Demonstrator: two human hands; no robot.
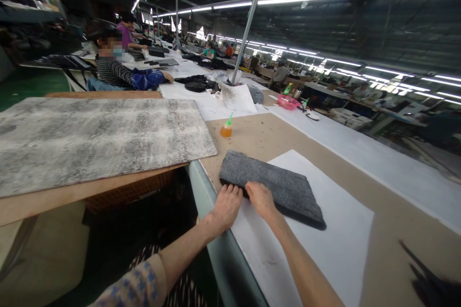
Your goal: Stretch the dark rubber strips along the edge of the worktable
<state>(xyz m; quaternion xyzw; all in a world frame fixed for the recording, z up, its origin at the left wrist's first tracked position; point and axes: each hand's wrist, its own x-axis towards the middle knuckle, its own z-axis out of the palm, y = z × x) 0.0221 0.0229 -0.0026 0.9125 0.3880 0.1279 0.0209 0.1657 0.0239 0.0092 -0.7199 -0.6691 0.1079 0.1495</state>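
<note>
A thick grey felt-like slab (273,183) with a dark edge lies on a white paper sheet (334,235) on the worktable. My left hand (229,204) is at its near edge, close to the left end, with fingers curled against the dark side. Beside it, my right hand (260,197) grips the same edge, thumb and fingers pressed together. The undersides of the fingers are hidden, so how far they reach beneath the slab cannot be seen.
A small bottle of orange liquid (226,128) with a green tip stands beyond the slab. Dark scissors (428,278) lie at lower right. To the left is a mottled grey board (108,139). A co-worker (111,69) sits farther back, near a pink basket (288,101) across the table.
</note>
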